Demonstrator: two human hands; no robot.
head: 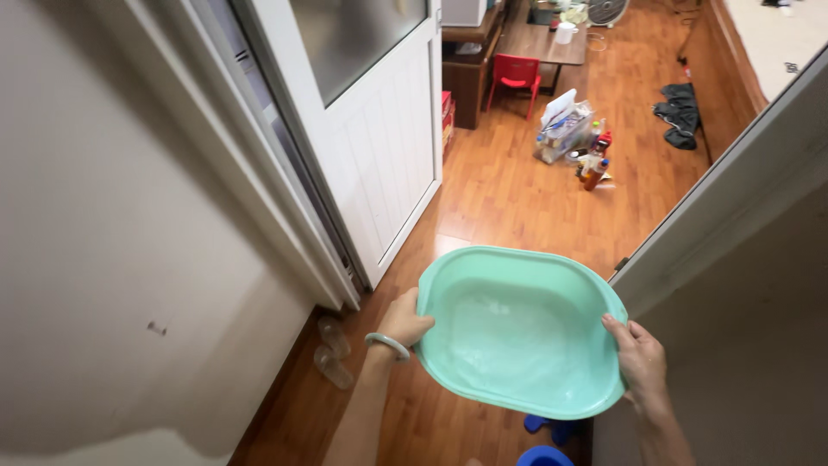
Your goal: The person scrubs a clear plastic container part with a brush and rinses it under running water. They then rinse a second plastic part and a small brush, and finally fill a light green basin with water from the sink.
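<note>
Both hands carry a green basin level over the wood floor at a doorway: left hand grips its left rim, right hand its right rim, keeping water inside.

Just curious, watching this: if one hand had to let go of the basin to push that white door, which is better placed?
Probably the left hand: the door stands on its side of the basin.
</note>
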